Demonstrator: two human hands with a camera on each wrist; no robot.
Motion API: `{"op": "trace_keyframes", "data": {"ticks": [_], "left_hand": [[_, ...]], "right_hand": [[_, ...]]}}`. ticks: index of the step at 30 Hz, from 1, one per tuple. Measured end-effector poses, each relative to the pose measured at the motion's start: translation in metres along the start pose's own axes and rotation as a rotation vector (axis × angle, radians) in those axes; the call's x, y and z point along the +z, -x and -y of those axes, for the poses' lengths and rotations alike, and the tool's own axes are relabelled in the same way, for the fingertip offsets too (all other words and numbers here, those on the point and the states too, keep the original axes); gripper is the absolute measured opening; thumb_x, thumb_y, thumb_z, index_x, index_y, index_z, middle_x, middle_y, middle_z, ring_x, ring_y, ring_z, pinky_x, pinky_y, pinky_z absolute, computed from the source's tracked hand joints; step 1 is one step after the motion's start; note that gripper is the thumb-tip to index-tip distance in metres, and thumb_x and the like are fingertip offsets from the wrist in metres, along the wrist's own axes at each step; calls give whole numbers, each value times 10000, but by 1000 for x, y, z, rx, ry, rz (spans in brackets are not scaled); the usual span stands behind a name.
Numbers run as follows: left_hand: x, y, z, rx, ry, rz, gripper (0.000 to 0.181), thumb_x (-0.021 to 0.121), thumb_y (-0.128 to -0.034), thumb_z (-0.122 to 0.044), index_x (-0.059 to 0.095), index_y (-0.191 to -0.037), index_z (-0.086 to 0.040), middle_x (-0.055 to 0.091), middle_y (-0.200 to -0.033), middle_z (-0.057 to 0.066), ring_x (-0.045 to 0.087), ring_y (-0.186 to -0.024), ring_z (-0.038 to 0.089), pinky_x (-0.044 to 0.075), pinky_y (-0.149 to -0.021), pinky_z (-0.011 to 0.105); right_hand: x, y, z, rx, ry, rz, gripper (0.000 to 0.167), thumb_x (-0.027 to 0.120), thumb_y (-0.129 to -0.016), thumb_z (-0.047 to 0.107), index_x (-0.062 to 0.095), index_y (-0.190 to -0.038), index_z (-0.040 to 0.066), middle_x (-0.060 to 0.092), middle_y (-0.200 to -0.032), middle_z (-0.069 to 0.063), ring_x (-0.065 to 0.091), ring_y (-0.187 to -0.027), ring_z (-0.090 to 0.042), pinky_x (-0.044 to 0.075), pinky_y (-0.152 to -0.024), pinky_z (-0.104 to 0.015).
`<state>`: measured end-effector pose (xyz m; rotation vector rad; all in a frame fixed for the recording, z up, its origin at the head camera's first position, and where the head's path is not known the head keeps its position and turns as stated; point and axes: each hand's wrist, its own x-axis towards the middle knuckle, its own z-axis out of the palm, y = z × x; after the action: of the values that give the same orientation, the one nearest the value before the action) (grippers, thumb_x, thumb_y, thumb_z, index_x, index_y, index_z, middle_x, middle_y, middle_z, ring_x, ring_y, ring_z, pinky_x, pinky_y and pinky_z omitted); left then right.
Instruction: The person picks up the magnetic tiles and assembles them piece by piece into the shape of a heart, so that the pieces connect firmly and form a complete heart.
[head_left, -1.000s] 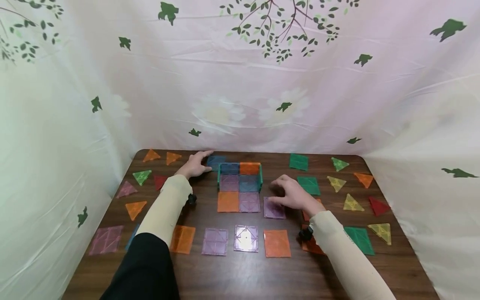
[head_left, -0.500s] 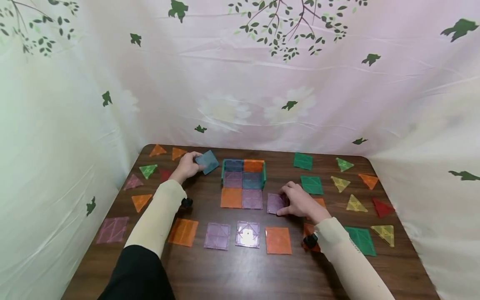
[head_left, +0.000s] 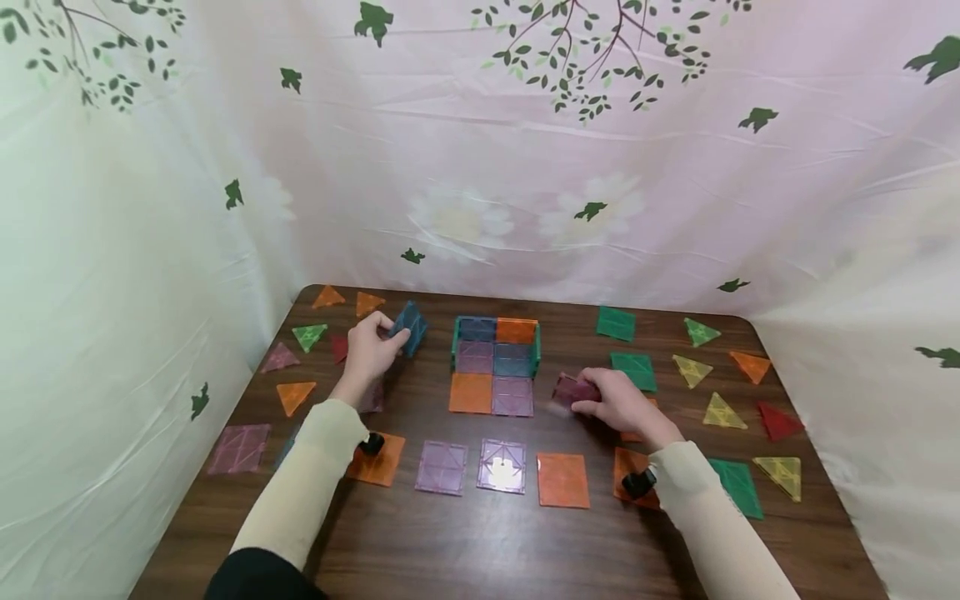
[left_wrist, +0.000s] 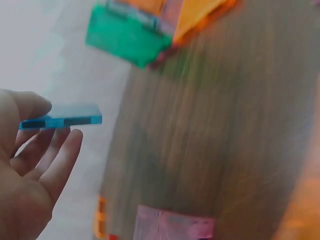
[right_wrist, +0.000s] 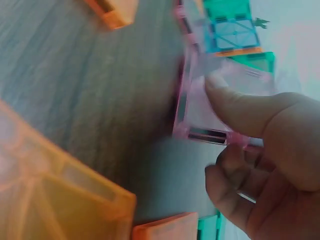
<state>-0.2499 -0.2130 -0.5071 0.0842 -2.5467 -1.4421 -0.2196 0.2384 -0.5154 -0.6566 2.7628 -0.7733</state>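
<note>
You've got your left hand (head_left: 371,348) pinching a blue tile (head_left: 409,328) near the far edge of the surface (head_left: 450,554), and your right hand (head_left: 618,404) pinching a purple tile (head_left: 567,390), bit farther from that edge.

Held blue tile (head_left: 414,330): translucent plastic, smooth, glossy
Held purple tile (head_left: 572,390): see-through tinted plastic, shiny
Surface (head_left: 450,542): wood-grained, smooth, soft sheen
Backdrop (head_left: 480,158): printed cloth, matt, creased

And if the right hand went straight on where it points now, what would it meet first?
The right hand would likely meet the tile structure, its held purple tile leading. Whether the green wall or the purple floor tile comes first, depth leaves unclear.
</note>
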Motion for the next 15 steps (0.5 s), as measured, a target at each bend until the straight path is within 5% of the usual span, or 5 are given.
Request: {"op": "trace_keyframes", "data": {"ticks": [6, 11, 15], "left_hand": [[5, 46, -14, 171, -9, -92, 249, 789, -919, -122, 573, -797, -102, 750, -896, 88, 680, -699, 189, 545, -594, 276], [17, 74, -19, 381, -17, -80, 312, 794, -838, 13, 515, -739, -84, 718, -889, 100, 701, -740, 218, 578, -606, 272], [31, 87, -21, 471, -50, -57, 354, 784, -815, 31, 469, -722, -102, 635, -820, 64, 667, -725, 194, 563, -590, 258]], "right_hand": [[-6, 3, 6, -52, -50, -58, 150, 801, -954, 229, 672, -964, 154, 652, -820, 31, 551, -690, -151, 482, -593, -310], [-3, 5, 14, -69, -97, -115, 151, 784, -959, 205, 652, -978, 136, 654, -811, 13, 551, -653, -139, 469, -525, -284], [5, 5, 23, -74, -120, -172, 165, 795, -925, 162, 655, -995, 110, 662, -793, -6, 555, -634, -129, 470, -507, -279]]}}
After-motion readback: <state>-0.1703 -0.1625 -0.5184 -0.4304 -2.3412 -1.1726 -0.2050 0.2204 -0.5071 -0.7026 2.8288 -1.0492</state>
